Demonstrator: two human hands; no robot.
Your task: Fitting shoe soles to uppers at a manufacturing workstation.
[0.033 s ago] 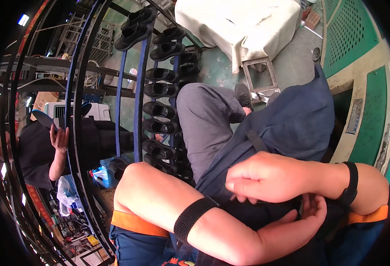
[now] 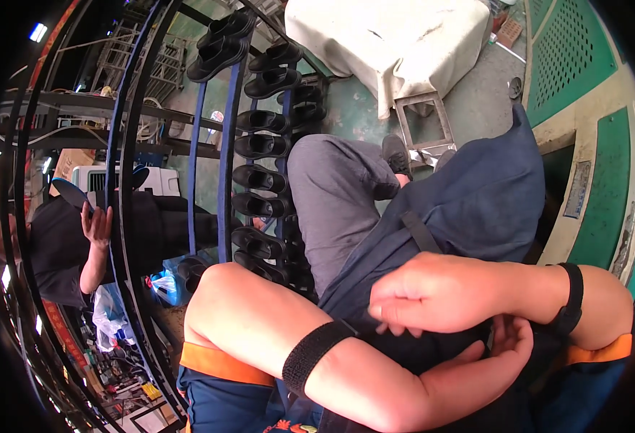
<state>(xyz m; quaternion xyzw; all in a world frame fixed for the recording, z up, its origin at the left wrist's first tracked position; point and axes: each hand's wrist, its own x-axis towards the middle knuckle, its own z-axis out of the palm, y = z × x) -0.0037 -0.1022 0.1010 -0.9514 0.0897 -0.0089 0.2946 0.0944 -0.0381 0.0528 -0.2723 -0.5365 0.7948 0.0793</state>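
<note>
My forearms cross low in front of my body, over a dark blue apron (image 2: 469,195). My right hand (image 2: 433,292) comes in from the right and hangs palm down with loosely curled fingers, the thumb side against them; I see nothing in it. Under the right wrist, my left hand (image 2: 501,350) is turned palm up, fingers bent and thumb apart, with no object visible in it. The right forearm partly covers its fingertips. Black bands circle both arms: a wide band (image 2: 314,355) on the left and a narrower strap (image 2: 571,296) on the right.
To my left a blue-framed rack (image 2: 225,159) holds several black shoes (image 2: 261,146). Behind it, a person's hand (image 2: 97,227) holds a dark sole-shaped piece (image 2: 72,193). A cloth-covered table (image 2: 397,43) stands ahead; a green and cream machine (image 2: 599,195) flanks my right.
My right hand has sunk slightly, its fingers shifting a little. The left hand and surroundings look the same.
</note>
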